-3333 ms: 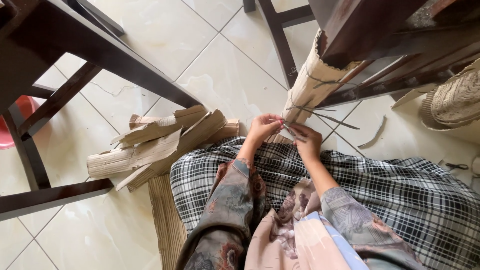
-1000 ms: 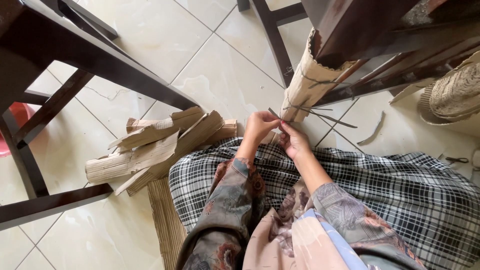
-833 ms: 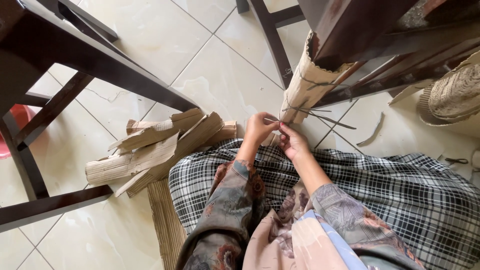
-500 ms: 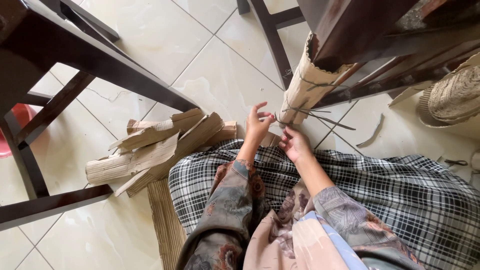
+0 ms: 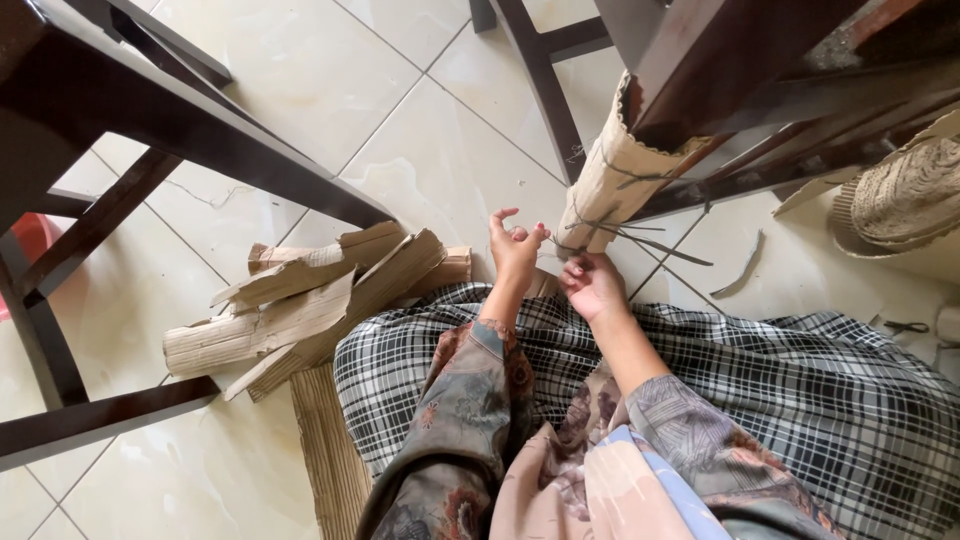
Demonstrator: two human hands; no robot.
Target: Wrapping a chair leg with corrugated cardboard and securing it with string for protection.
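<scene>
Both hands are working at the foot of a dark wooden furniture leg [image 5: 690,50] whose lower part is wrapped in corrugated cardboard [image 5: 615,180]. The left hand [image 5: 515,245] is now lifting with its fingers [image 5: 497,218] spread and partly uncurled, gripping nothing, though its fingertips are staying just beside the thin dark ties [image 5: 600,228] that bind the wrap. About a second ago that same hand was pinched together with the right on a strand; it has since let go and opened. The right hand [image 5: 592,282] is staying low and curled, close under the bottom edge of the wrap; whether it is still pinching a strand cannot be told, as the fingers are hiding it. Loose ends of the ties are sticking out to the right over the pale floor tiles [image 5: 430,150].

Judging from the release, the tie at the lower end seems to be slackening or coming undone, while the wrap itself is still sitting around the leg, bound higher up by another tie. Torn cardboard pieces [image 5: 300,300] are lying in a heap to the person's left, beside the checked skirt [image 5: 800,390].
</scene>
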